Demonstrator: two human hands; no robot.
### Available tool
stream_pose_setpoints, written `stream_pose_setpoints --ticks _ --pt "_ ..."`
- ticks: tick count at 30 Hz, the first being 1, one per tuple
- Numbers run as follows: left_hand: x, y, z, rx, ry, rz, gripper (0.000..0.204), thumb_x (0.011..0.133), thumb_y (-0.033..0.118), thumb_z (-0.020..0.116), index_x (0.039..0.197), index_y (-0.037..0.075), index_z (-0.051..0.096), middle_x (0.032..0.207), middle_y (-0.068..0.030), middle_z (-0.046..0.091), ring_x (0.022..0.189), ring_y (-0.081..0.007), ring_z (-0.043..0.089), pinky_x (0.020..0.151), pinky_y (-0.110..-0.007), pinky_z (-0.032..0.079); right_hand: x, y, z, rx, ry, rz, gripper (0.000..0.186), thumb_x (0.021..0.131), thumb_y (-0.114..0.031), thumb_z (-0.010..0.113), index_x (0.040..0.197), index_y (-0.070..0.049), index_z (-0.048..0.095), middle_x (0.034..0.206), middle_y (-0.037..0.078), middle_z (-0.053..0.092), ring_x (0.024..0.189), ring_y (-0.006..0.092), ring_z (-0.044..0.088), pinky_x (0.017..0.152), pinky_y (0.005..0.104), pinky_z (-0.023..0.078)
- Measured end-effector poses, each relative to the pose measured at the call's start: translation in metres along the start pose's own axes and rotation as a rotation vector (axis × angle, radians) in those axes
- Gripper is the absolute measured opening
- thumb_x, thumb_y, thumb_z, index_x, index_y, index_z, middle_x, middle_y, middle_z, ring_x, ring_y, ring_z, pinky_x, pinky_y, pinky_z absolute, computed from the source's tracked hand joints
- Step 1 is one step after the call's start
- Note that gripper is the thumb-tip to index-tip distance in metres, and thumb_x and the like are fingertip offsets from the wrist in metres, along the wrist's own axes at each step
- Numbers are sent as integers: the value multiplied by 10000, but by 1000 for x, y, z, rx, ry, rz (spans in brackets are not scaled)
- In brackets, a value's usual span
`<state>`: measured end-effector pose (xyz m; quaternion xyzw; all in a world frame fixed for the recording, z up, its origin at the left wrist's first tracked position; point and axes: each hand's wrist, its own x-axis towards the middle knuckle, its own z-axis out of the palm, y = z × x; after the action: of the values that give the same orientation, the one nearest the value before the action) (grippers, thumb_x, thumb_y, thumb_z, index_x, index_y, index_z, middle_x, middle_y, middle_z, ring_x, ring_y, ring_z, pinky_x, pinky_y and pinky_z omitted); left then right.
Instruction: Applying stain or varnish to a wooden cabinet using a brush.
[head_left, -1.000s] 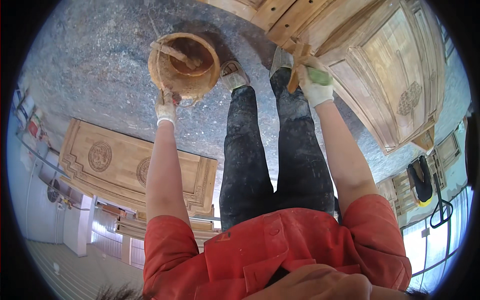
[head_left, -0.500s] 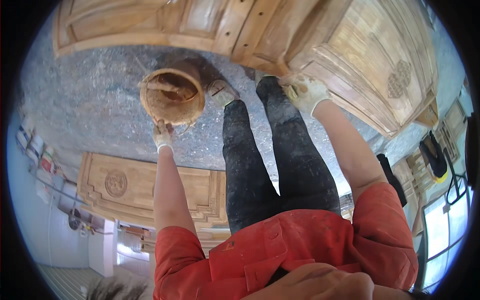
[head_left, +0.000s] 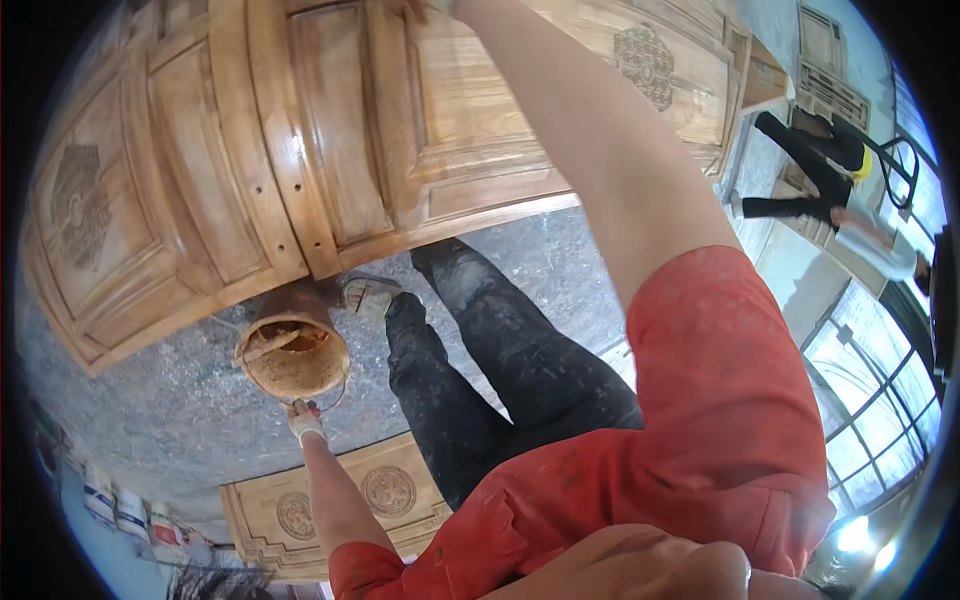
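My left hand point(head_left: 306, 422), in a pale work glove, is closed around the thin wire handle of a bucket point(head_left: 312, 372). The bucket is crusted tan-brown and tilted so that its mouth shows, with a brown liquid-like stain inside. A stick-like piece point(head_left: 270, 345) lies across the opening. Above, my right arm stretches up over a carved wooden door panel point(head_left: 480, 110). My right hand point(head_left: 440, 5) is mostly cut off by the top edge, so its fingers and anything in them are hidden. The panel surface near it looks glossy.
A second panel point(head_left: 160, 190) adjoins on the left. Another carved panel point(head_left: 340, 490) lies behind, near my left forearm. My shoe point(head_left: 370, 297) stands on the stained floor point(head_left: 170, 350) beside the bucket. At the far right another person point(head_left: 825, 185) is by more wooden pieces.
My right hand has gone from low beside my knee at the panel's lower edge up to the top of the view. The view has shifted, showing more door panel; my left hand stays at the bucket.
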<state>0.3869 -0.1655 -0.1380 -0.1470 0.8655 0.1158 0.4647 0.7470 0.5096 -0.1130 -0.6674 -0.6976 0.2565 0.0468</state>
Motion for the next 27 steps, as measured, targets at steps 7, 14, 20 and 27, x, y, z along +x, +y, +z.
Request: stream_pose_setpoints --ticks 7,14,20,27 --pt "22 -24 -11 56 -87 85 190 914 290 455 939 141 570 718 -20 584 507 -129 480 428 -258 347 -62 -37 20 -250 192 -315 278 765 -235 470 846 -72 681 813 145 673 666 308 619 596 412 520" --pt "6 -6 3 -412 -242 43 158 888 225 542 996 120 589 751 -51 592 606 -158 532 545 -287 427 -275 -18 24 451 217 -521 183 811 -126 565 989 -121 612 867 94 577 736 292 558 647 339 453" --pt "-39 31 16 -732 -167 8 182 869 178 603 1037 105 603 774 -73 599 677 -179 570 630 -307 484 -364 26 65 26 -153 -465 223 831 -179 569 1035 -123 641 1072 118 614 928 294 606 777 362 501" --pt "-14 3 -8 -737 -314 280 357 846 199 656 1126 -1 563 938 -106 607 839 -219 580 767 -319 503 -385 -72 54 1110 -716 359 309 871 -237 609 1108 -38 618 990 88 650 813 195 625 749 271 518"
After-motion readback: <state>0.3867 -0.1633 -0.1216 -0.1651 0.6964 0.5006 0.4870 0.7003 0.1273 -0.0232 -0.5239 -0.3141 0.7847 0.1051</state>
